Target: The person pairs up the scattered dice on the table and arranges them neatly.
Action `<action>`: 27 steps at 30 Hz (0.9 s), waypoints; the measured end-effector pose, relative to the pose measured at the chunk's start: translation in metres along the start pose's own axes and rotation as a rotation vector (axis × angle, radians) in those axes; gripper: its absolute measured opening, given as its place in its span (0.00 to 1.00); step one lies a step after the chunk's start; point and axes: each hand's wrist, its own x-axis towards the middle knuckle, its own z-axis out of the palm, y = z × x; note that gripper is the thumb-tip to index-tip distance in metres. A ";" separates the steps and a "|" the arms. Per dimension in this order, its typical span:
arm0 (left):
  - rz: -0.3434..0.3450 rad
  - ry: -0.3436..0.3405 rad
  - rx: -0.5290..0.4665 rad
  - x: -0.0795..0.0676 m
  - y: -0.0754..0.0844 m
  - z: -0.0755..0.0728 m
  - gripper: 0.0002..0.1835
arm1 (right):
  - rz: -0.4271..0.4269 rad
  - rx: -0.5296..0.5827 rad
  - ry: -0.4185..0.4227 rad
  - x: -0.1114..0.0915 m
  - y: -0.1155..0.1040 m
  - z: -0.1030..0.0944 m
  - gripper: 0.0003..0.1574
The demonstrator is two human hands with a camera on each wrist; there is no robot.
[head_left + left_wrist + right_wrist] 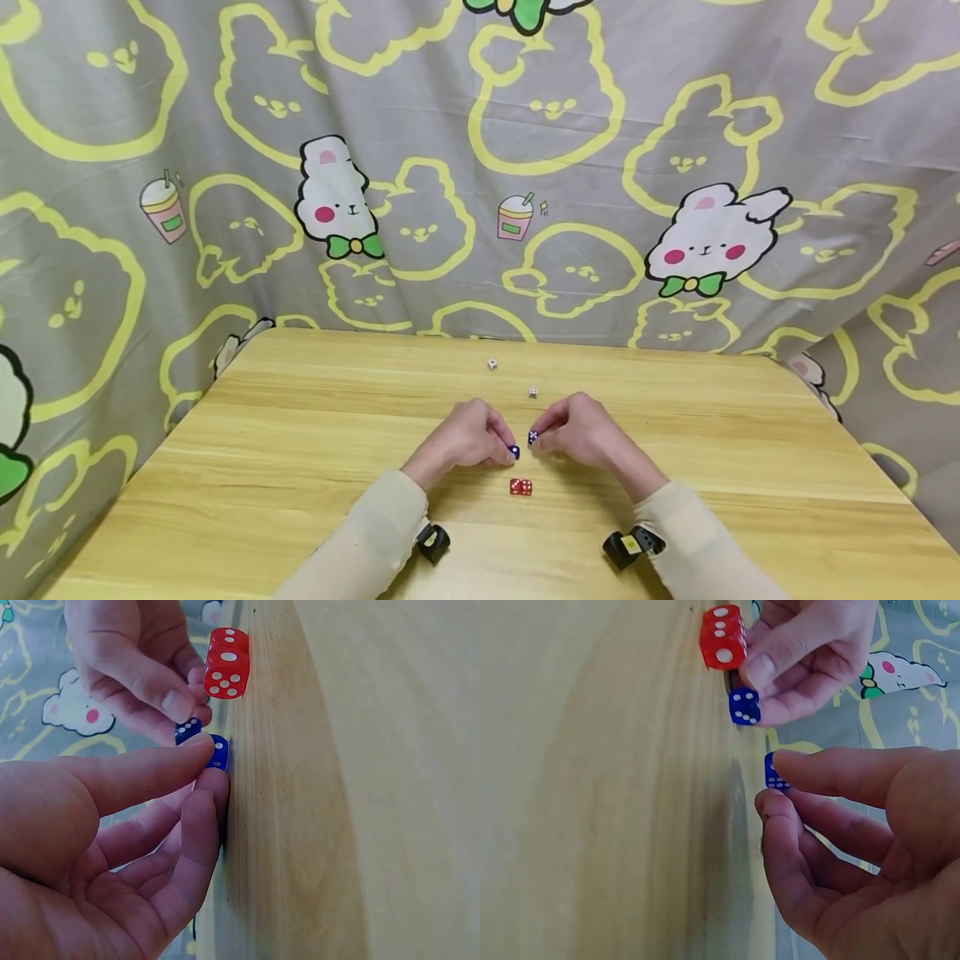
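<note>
A cloth backdrop [480,167] printed with yellow-outlined rabbits and white cartoon bunnies hangs behind and around a light wooden table [300,467]. Both forearms, in cream sleeves [367,542] with a black wrist-worn camera mount [433,542] on each, reach in from the near edge and meet at the middle of the tabletop.

The left hand [465,437] has its fingers curled, thumb and forefinger pinching a blue die [514,451] that sits low against the wood — the left wrist view shows it touching the table surface. The right hand [581,432] is curled likewise and pinches a second blue die [533,436] between thumb and fingertip; the right wrist view shows this one held slightly off the wood. The two blue dice are just beside each other, a small gap between them.

Just nearer the person lie two red dice [521,487] — side by side and touching. Farther away, well apart from the hands, are two white dice: one [532,392] close behind the right hand, the other [492,364] beyond it.
</note>
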 end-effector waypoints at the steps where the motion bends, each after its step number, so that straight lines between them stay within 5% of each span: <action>1: 0.001 -0.001 0.000 0.000 0.000 0.000 0.09 | -0.002 0.001 -0.011 -0.001 0.000 0.001 0.07; 27: 0.013 -0.006 0.027 0.000 0.001 0.000 0.09 | -0.015 0.030 -0.001 -0.008 0.003 0.015 0.08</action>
